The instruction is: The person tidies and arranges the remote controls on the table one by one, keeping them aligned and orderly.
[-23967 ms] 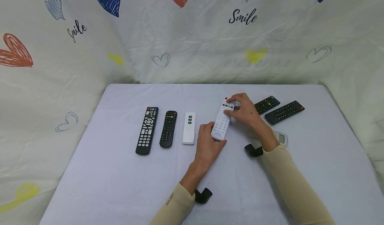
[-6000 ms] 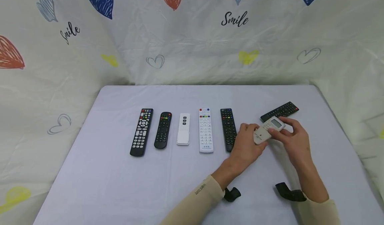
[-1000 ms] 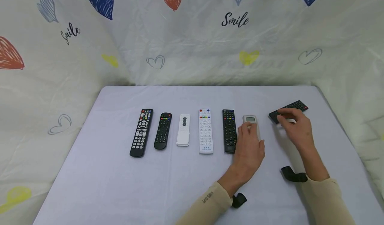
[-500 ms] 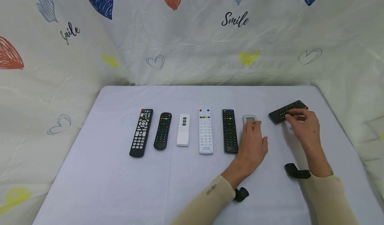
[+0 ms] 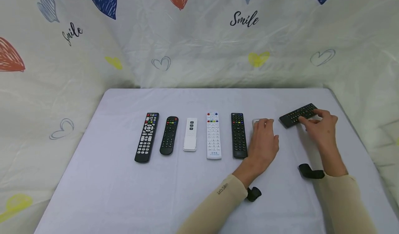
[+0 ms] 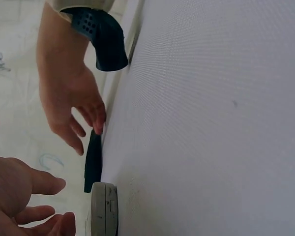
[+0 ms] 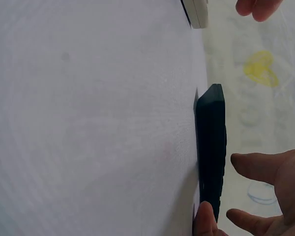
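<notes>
My left hand (image 5: 263, 142) hovers over a small white air-conditioner remote (image 5: 255, 121), covering most of it in the head view. In the left wrist view its fingers are loosely bent and apart from that remote (image 6: 104, 209). At the right, my right hand (image 5: 324, 128) reaches over a black remote control (image 5: 294, 117) lying aslant on the table. The right wrist view has one fingertip (image 7: 205, 216) at the edge of the black remote (image 7: 211, 142), while the thumb stands off its button face.
Left of my hands, several remotes lie side by side, upright: a long black one (image 5: 147, 138), a rounded black one (image 5: 169, 136), a short white one (image 5: 190, 135), a long white one (image 5: 213, 136) and another black one (image 5: 239, 136). White cloth covers the table (image 5: 124, 196).
The air-conditioner remote joined the row's right end, and my left hand has since lifted off it. My right hand has moved right and away, spreading over the slanted black remote.
</notes>
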### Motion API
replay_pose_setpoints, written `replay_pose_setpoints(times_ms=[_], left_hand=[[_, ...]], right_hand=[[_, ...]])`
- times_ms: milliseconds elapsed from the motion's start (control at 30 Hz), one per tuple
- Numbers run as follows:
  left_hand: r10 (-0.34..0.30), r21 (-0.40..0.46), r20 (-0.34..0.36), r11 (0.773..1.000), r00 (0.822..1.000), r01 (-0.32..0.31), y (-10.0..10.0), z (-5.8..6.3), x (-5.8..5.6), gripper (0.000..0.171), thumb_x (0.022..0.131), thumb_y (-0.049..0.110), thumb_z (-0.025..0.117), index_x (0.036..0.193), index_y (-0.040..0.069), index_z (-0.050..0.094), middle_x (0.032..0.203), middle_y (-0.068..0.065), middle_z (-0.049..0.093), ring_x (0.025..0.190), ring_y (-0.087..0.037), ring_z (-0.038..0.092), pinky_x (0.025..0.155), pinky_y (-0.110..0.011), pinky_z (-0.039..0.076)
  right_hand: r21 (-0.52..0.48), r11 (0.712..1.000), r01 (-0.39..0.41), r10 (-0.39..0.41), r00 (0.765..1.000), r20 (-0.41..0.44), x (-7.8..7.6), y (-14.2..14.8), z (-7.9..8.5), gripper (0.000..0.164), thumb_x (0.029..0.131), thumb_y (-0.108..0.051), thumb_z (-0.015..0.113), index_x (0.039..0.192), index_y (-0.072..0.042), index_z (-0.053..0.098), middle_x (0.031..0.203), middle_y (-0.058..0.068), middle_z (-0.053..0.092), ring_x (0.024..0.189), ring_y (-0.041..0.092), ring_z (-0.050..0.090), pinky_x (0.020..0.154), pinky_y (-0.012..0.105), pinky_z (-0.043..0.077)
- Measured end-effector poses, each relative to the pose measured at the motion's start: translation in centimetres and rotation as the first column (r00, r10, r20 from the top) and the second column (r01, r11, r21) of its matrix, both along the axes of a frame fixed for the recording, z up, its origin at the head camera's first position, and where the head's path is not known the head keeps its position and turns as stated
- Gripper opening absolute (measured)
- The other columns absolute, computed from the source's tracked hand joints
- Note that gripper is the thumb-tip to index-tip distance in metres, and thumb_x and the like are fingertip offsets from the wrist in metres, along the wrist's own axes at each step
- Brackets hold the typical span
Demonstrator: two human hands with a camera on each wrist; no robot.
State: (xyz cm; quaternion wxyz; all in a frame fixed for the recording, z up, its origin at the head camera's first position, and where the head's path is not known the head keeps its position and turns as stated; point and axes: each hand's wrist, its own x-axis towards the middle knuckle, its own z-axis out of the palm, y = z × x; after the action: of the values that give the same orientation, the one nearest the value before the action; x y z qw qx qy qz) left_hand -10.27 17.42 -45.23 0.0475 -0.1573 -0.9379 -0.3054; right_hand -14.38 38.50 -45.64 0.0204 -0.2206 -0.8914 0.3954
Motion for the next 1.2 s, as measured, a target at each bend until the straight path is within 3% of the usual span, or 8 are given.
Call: replay_pose_setpoints(times_ms=[100,200,333,500,600,900,1033,1200], left_hand=[[-0.02,0.018,0.011,1.0,1.0,0.02,0.1,0.0,-0.1,0.047,0.1,0.019,0.069,0.144,0.011,0.055,0.141,-0.001,0.055,0.13,-0.01,0.053,0.105,-0.014,0.047],[-0.04,0.043,0.038,0.998,0.998,0.038,0.1,-0.1,-0.1,0.047,0.102,0.019,0.067,0.146,0.012,0.053,0.142,-0.002,0.055,0.132,-0.011,0.053,0.107,-0.015,0.046],[-0.055,0.049,0.056,0.997,0.997,0.052,0.3,-0.1,0.0,0.049,0.102,0.02,0.067,0.148,0.012,0.052,0.142,-0.002,0.055,0.133,-0.01,0.054,0.109,-0.015,0.046],[-0.056,0.021,0.051,0.998,0.997,0.055,0.6,0.0,0.1,0.05,0.102,0.022,0.067,0.149,0.013,0.05,0.143,-0.001,0.054,0.134,-0.009,0.054,0.11,-0.015,0.045],[-0.064,0.018,0.052,0.998,0.997,0.063,0.7,0.1,0.3,0.051,0.102,0.022,0.067,0.149,0.013,0.05,0.144,-0.001,0.053,0.134,-0.008,0.053,0.11,-0.014,0.045],[-0.095,0.047,0.113,0.995,0.989,0.09,1.6,0.1,0.8,0.055,0.101,0.019,0.069,0.15,0.011,0.047,0.15,-0.004,0.048,0.132,-0.008,0.051,0.105,-0.012,0.046],[-0.09,-0.022,0.14,0.995,0.986,0.094,2.2,0.1,0.9,0.06,0.1,0.023,0.071,0.151,0.008,0.044,0.152,-0.006,0.047,0.138,-0.011,0.049,0.111,-0.015,0.044],[-0.085,-0.092,0.179,0.99,0.98,0.103,2.7,0.1,1.2,0.068,0.099,0.027,0.072,0.155,0.006,0.038,0.154,-0.007,0.043,0.139,-0.011,0.046,0.112,-0.016,0.044]], right_hand=[[0.027,1.0,-0.009,0.009,1.0,-0.011,-0.5,0.3,-0.1,0.088,0.1,-0.044,0.062,0.162,0.005,0.023,0.159,0.036,0.022,0.07,-0.01,0.048,0.07,0.015,0.043],[0.069,0.997,-0.022,0.024,0.999,-0.03,-1.2,0.5,-0.1,0.091,0.1,-0.044,0.062,0.162,0.007,0.019,0.16,0.04,0.019,0.103,0.023,0.062,0.099,0.039,0.05],[0.093,0.993,-0.075,0.077,0.997,-0.017,-1.9,1.0,0.0,0.091,0.102,-0.042,0.06,0.162,0.009,0.015,0.161,0.043,0.018,0.141,0.056,0.034,0.118,0.067,0.031],[0.108,0.98,-0.17,0.167,0.985,0.041,-2.1,2.0,-0.1,0.092,0.102,-0.044,0.06,0.162,0.008,0.014,0.158,0.043,0.027,0.129,0.051,0.042,0.089,0.041,0.05],[0.114,0.971,-0.212,0.206,0.976,0.066,-2.0,2.3,-0.3,0.094,0.1,-0.047,0.062,0.163,0.005,0.016,0.152,0.04,0.035,0.12,0.047,0.048,0.071,0.023,0.039],[0.119,0.958,-0.262,0.253,0.964,0.083,-1.4,2.4,-0.5,0.093,0.098,-0.047,0.067,0.162,0.004,0.022,0.136,0.034,0.043,0.1,0.026,0.053,0.063,0.018,0.039],[0.111,0.953,-0.28,0.272,0.959,0.085,-0.9,2.4,-0.4,0.095,0.097,-0.047,0.069,0.162,0.003,0.023,0.137,0.032,0.044,0.091,0.011,0.049,0.062,0.015,0.039],[0.085,0.945,-0.317,0.309,0.946,0.1,-0.2,2.2,-0.1,0.096,0.097,-0.047,0.07,0.163,0.003,0.021,0.147,0.035,0.039,0.095,0.011,0.049,0.065,0.016,0.039]])
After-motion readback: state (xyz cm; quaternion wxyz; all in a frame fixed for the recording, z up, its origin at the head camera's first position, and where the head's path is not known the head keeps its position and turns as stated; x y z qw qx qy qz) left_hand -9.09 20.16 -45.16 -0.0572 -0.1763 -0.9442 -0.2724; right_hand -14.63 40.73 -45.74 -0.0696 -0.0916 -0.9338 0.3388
